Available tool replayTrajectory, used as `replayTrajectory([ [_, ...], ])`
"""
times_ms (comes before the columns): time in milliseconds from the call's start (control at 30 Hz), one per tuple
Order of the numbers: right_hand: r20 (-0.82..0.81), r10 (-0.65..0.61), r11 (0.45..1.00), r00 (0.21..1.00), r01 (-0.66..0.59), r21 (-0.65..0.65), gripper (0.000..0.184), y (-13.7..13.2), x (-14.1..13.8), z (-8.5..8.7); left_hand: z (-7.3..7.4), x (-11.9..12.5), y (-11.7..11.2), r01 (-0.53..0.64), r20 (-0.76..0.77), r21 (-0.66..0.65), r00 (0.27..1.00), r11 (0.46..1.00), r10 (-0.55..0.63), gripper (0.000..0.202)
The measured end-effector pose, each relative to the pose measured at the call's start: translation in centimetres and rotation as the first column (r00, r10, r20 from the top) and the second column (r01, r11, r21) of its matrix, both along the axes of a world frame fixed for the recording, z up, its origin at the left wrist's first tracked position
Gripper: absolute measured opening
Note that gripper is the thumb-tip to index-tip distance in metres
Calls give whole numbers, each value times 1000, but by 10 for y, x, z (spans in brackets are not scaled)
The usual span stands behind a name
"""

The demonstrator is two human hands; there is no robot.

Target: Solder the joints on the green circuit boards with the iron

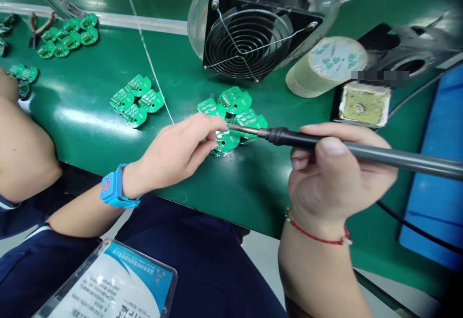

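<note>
My right hand (334,173) is closed around a dark soldering iron (325,142). The iron's metal tip reaches left to a small green circuit board (227,142) on the green mat. My left hand (181,151), with a blue wrist strap, pinches a thin solder wire (144,43) at that same board. The wire runs up and away to the far left. More green boards (235,103) lie in a cluster just behind the one under the tip.
A fume fan (253,33) stands behind the boards. A tape roll (325,64) and a sponge tray (363,103) sit at the right, beside a blue bin (437,178). Other board groups (137,101) lie at left. Another person's arm (21,144) rests at far left.
</note>
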State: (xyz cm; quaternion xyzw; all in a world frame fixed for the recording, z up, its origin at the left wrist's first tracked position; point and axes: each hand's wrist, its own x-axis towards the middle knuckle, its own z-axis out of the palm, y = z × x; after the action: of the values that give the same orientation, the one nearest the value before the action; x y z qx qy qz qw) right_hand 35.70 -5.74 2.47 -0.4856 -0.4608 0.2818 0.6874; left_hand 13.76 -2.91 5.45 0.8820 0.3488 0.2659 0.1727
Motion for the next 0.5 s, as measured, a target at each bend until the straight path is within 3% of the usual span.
replayTrajectory([
  [233, 132, 174, 966, 976, -143, -216, 22, -8, -1, -3, 6, 26, -2, 82, 48, 35, 995, 996, -84, 8],
  [367, 250, 227, 960, 941, -173, -219, 29, -10, -4, -3, 7, 42, 1, 85, 26, 120, 996, 989, -89, 4],
  [500, 233, 219, 965, 948, -175, -195, 30, -8, -4, -5, 9, 44, 8, 68, -68, 264, 996, 962, -51, 13],
])
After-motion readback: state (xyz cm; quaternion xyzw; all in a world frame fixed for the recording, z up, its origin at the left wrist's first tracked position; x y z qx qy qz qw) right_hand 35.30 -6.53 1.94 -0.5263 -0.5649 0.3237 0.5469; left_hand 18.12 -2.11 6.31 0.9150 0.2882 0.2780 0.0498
